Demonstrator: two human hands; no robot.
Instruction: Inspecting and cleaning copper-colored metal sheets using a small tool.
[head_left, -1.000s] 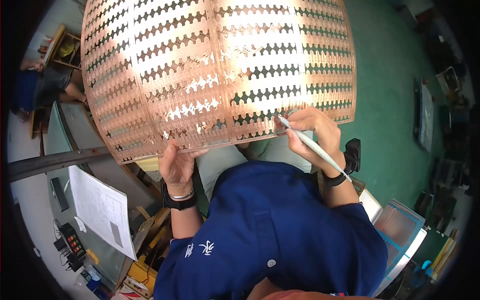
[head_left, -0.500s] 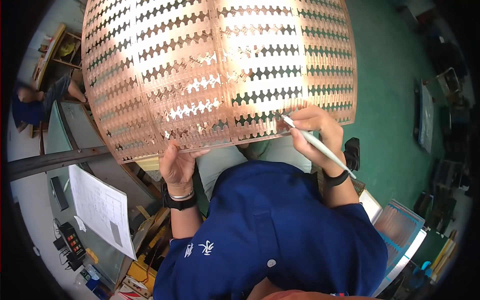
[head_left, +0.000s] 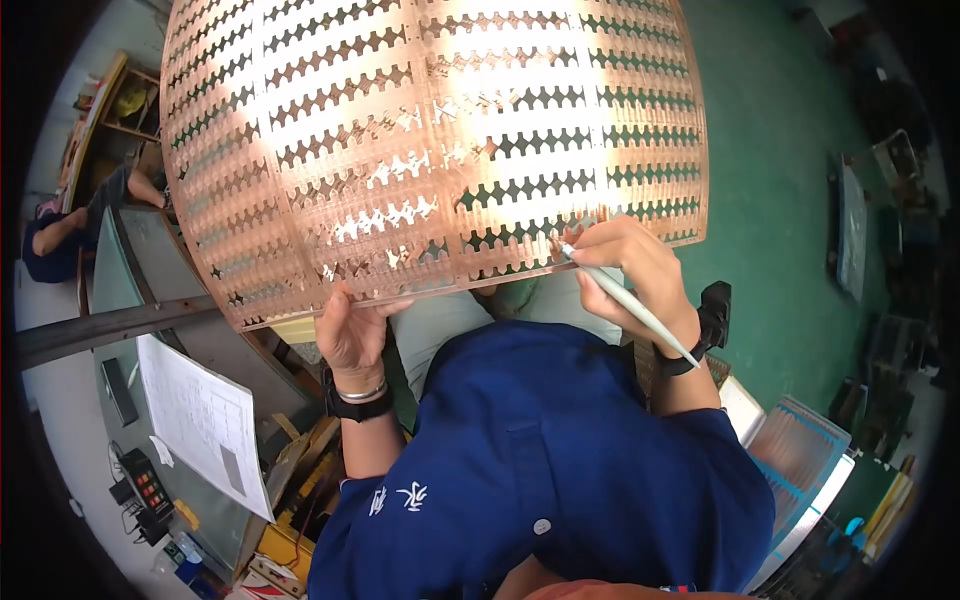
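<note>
We had hardly shifted the big perforated copper sheet [head_left: 430, 140] since a moment earlier, so the checking along its lower edge seemed to be going on at the same spot. Our left hand [head_left: 352, 330] gripped that edge, fingers curled behind and thumb in front, while our right hand [head_left: 632, 268] pinched a slim white pen tool [head_left: 625, 302], its tip touching the sheet's bottom edge.

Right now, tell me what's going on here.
A person in a blue shirt holds up a large copper-coloured sheet punched with rows of notched slots. The left hand grips its lower edge from beneath. The right hand holds a slim pale pen-like tool, its tip at the sheet's lower edge. A printed paper sheet lies at the lower left.
</note>
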